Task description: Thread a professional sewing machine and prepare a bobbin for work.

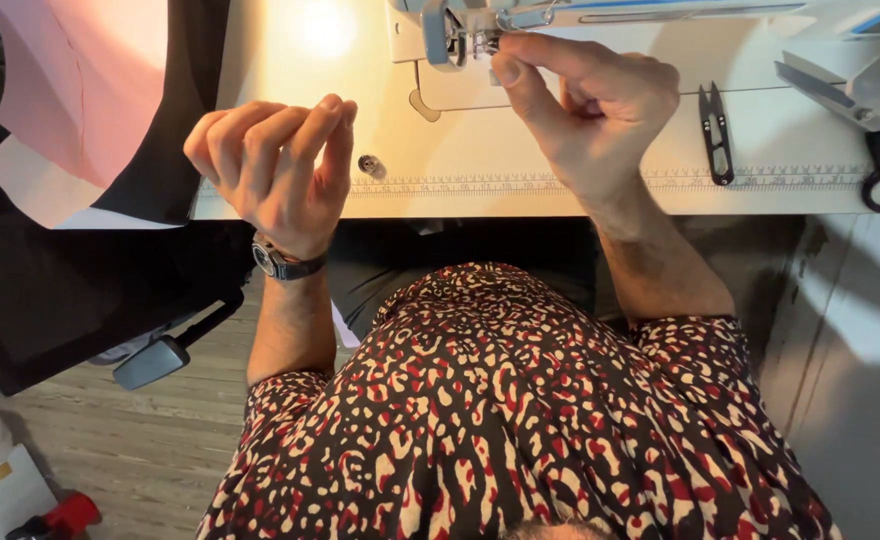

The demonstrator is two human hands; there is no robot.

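Looks mid-threading; right hand (585,105) pinched narrow at the sewing machine needle (480,42), left hand (275,160) pinched too, thread too thin to see; no fabric under the foot yet.

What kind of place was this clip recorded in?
Most likely a sewing workroom. The right hand works at a sewing machine's presser foot, thread snips and black-handled scissors lie on the pale table, and pink fabric lies nearby.

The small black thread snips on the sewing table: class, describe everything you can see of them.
The small black thread snips are a slim tweezer-like tool, seemingly dark metal, with two narrow blades joined at one end. They lie flat on the cream sewing table, lengthwise away from its ruler-marked front edge, right of the right hand and left of large black-handled scissors. Nothing touches them.
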